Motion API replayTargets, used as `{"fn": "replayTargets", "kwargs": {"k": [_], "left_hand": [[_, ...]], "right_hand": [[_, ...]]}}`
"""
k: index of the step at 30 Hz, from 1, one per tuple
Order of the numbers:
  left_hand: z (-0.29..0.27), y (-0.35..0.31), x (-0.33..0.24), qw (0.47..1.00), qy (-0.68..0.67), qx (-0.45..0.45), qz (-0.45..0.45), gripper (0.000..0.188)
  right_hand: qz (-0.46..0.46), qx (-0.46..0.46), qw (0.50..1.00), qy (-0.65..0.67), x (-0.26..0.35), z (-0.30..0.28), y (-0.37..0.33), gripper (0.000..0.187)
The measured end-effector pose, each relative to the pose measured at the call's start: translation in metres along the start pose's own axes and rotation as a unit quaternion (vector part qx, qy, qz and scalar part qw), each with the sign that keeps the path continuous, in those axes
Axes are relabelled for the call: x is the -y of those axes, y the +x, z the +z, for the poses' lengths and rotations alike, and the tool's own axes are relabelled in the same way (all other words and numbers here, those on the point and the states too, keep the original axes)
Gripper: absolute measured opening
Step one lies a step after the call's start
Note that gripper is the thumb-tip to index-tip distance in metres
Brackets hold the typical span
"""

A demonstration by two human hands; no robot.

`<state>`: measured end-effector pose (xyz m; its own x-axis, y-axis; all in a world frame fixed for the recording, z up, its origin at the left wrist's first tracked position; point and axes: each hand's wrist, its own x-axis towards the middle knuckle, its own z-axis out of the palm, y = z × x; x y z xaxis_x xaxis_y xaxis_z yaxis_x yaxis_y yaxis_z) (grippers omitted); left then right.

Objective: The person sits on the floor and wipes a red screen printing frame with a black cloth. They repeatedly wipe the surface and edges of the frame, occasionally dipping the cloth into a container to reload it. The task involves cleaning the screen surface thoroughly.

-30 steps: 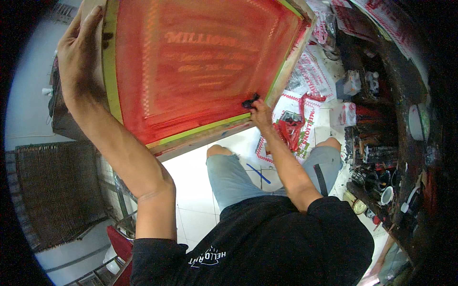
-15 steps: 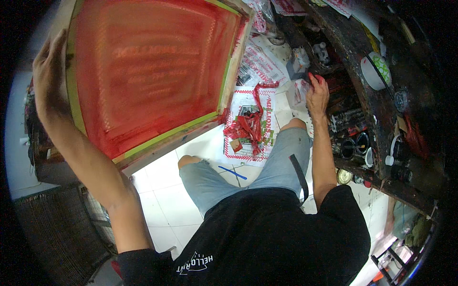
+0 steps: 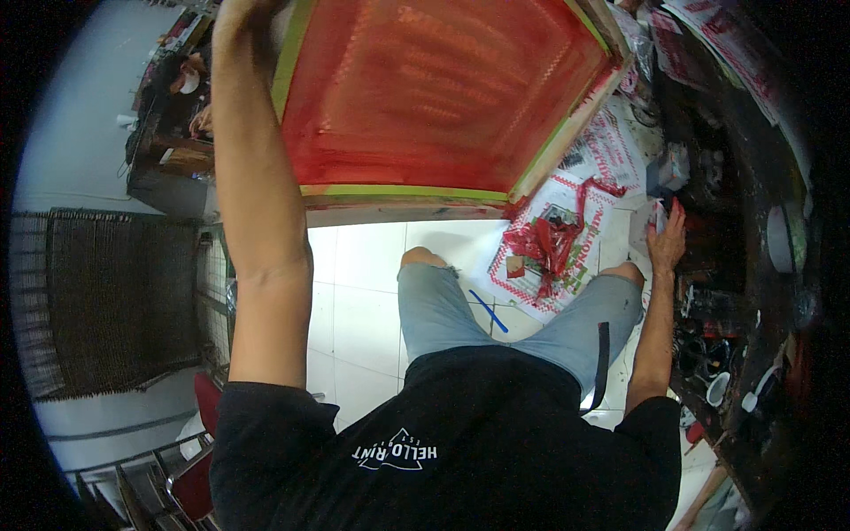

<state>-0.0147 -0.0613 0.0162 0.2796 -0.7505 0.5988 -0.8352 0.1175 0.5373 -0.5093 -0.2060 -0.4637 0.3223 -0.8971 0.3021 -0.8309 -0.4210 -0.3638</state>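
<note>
A large screen-printing frame (image 3: 509,212) is raised at the upper middle, its mesh (image 3: 434,97) stained red and edged with yellow-green tape. My left hand (image 3: 246,19) is closed round its left side, partly cut off by the top of the view. Low at the right, my right hand (image 3: 668,243) has red-stained fingertips spread apart beside a small translucent container (image 3: 643,228). Whether the fingers touch it, I cannot tell. Crumpled red-smeared plastic (image 3: 553,248) lies on printed paper sheets (image 3: 589,217) on the floor between the frame and my right hand.
A dark cluttered shelf (image 3: 753,292) stands along the right, with a white cup (image 3: 718,388) among its jars. A blue stick (image 3: 490,312) lies on the white tiles near my knees. Far left are a dark woven panel (image 3: 115,301) and a red chair (image 3: 195,478).
The view has turned left, so most things sit further right. My left hand is higher with the frame, which shows less. My right hand stays by the translucent container, its fingers more spread.
</note>
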Motion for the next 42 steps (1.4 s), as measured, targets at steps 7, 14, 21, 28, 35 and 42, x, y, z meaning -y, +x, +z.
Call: {"fn": "replayTargets", "kwargs": {"k": [7,14,21,28,35,42], "left_hand": [[-0.001,0.008,0.011,0.998,0.013,0.014,0.056,0.038],[0.014,-0.006,-0.009,0.995,-0.100,0.002,0.030,0.037],[0.022,-0.019,-0.062,0.995,0.053,-0.017,-0.080,0.040],[0.008,-0.012,-0.033,0.995,0.095,-0.006,0.039,0.040],[0.014,-0.026,-0.050,0.997,0.061,-0.023,-0.049,0.039],[-0.027,0.017,0.035,1.000,-0.023,-0.003,-0.020,0.042]], "right_hand": [[0.075,-0.036,0.996,0.045,-0.007,-0.025,0.020,0.076],[0.370,-0.097,0.801,0.460,-0.050,0.008,0.007,0.096],[0.403,-0.049,0.547,0.732,-0.028,0.025,-0.024,0.053],[0.375,-0.045,0.447,0.811,-0.009,0.007,-0.032,0.036],[0.392,-0.048,0.461,0.795,-0.011,0.004,-0.031,0.040],[0.357,-0.006,0.487,0.797,-0.010,0.009,-0.028,0.038]]}}
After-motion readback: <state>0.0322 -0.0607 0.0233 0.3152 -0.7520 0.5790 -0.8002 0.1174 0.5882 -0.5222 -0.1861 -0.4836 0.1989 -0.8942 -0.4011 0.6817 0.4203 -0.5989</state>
